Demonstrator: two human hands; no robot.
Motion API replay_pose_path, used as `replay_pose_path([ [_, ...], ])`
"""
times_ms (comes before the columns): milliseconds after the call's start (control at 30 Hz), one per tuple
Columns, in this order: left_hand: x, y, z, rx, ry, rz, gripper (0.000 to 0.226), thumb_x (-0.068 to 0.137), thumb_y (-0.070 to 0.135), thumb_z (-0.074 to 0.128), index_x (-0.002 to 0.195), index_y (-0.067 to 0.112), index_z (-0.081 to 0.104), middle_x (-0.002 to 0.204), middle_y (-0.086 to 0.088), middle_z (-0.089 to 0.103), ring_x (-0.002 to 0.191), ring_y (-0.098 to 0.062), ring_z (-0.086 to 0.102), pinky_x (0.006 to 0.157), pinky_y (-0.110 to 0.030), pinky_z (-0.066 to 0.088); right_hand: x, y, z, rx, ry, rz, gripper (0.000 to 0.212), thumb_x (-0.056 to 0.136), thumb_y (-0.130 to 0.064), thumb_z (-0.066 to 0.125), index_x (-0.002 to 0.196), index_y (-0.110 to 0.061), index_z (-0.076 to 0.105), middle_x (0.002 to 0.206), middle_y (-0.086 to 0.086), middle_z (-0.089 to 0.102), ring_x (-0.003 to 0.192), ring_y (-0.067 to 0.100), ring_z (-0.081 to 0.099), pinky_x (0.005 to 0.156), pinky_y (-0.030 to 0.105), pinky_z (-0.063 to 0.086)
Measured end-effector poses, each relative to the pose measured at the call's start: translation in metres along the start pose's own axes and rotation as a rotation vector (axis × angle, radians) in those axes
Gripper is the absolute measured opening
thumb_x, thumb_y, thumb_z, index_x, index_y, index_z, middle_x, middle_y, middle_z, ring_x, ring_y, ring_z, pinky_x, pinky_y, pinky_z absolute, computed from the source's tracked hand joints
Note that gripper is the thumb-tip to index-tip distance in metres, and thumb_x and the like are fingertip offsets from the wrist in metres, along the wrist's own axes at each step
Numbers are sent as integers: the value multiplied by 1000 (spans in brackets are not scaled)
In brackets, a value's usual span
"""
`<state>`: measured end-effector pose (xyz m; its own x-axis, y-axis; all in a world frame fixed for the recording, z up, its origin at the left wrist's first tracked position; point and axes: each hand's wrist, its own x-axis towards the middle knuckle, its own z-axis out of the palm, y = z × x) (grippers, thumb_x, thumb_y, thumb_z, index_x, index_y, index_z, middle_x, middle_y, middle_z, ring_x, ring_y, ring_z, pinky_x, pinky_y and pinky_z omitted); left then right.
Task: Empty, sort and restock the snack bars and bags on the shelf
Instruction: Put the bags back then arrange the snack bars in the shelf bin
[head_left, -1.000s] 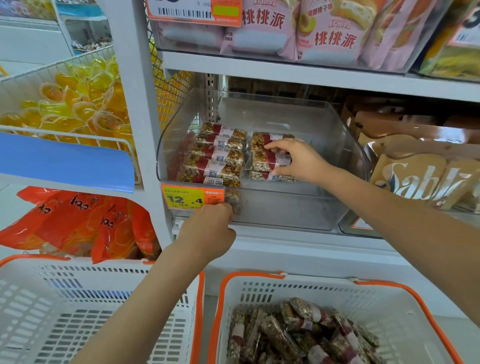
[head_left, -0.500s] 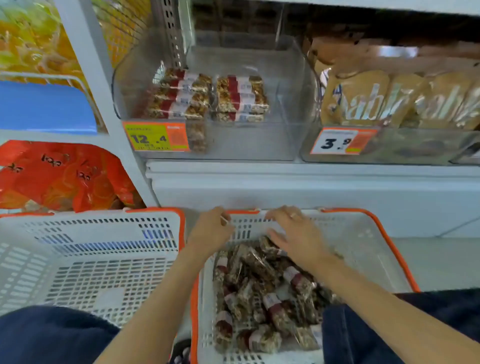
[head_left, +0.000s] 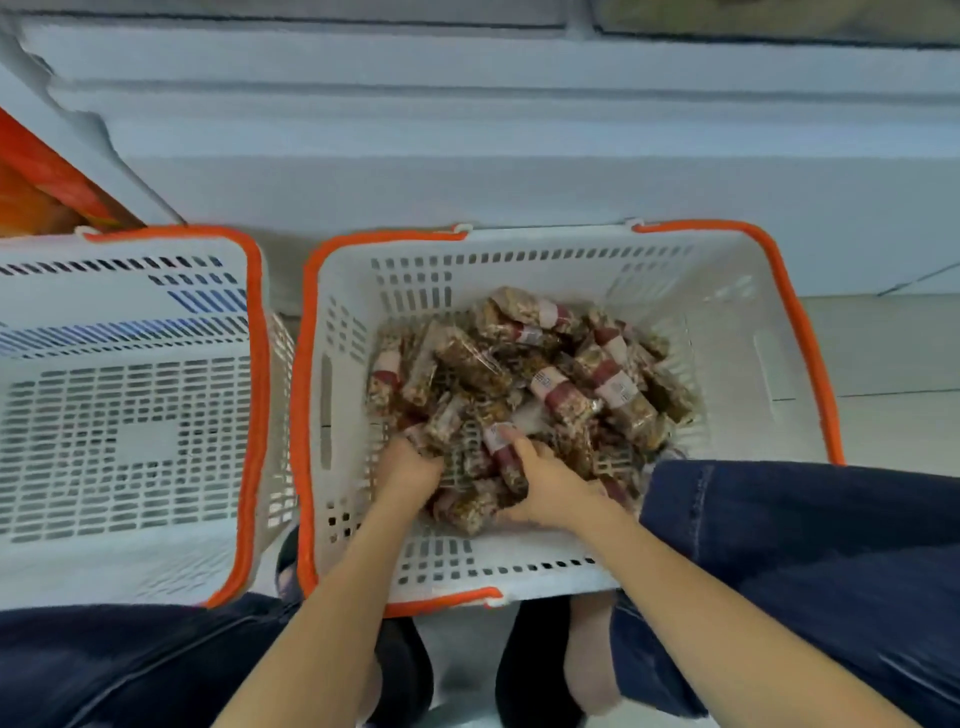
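Observation:
A white basket with an orange rim (head_left: 737, 332) stands on the floor in front of me, holding a heap of several clear-wrapped nut bars with red-and-white bands (head_left: 545, 374). Both my hands are down in the near part of the heap. My left hand (head_left: 408, 470) has its fingers curled into the bars at the left. My right hand (head_left: 545, 486) grips a bar with a red band (head_left: 501, 449) between thumb and fingers. The shelf bin is out of view.
A second white basket with an orange rim (head_left: 124, 415) stands to the left with nothing in it. The white shelf base (head_left: 519, 156) runs across the top. Orange snack bags (head_left: 31, 197) show at the far left. My knees in dark blue trousers (head_left: 831, 571) flank the basket.
My view has tilted down from the shelf to the baskets. Both hands moved from the basket's far rim to the near side of the heap and closed on bars.

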<state>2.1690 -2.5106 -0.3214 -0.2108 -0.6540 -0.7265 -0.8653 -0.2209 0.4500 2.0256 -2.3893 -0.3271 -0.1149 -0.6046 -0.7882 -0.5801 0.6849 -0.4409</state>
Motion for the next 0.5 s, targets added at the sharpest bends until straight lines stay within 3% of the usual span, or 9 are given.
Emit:
replay_pose_path([
  [100,17,9,6,8,62,-32,37,89,10,57,125,1,50,120,-17,59,111,-34,56,85,-32,44,10,-9,7,14,-51,-1,100,78,-37,75,149,-42,4,156,17,-5,138,41,23,109,44,33],
  [167,24,8,10,-4,100,-79,43,89,8,56,128,-2,42,124,-19,56,113,-36,54,91,-38,45,16,-11,14,79,47,27,87,83,-20,70,148,-39,16,154,16,3,130,40,36,104,42,40],
  [267,35,1,16,43,119,-96,56,83,11,65,128,-5,37,127,-24,52,116,-39,51,96,-45,46,20,-11,15,160,152,31,75,83,1,58,142,-38,31,143,14,24,106,35,53,83,35,49],
  [400,51,-5,21,1,91,-154,67,70,22,75,123,-5,45,120,-24,57,111,-40,55,92,-47,50,14,-8,9,444,242,5,57,84,-11,61,128,-43,46,125,9,50,95,23,55,71,25,43],
  [500,33,6,13,-94,84,-168,48,77,14,71,118,-3,53,113,-17,61,108,-33,57,89,-34,48,0,-8,0,570,294,52,60,85,-15,64,136,-37,40,117,-3,54,90,16,58,63,18,42],
])
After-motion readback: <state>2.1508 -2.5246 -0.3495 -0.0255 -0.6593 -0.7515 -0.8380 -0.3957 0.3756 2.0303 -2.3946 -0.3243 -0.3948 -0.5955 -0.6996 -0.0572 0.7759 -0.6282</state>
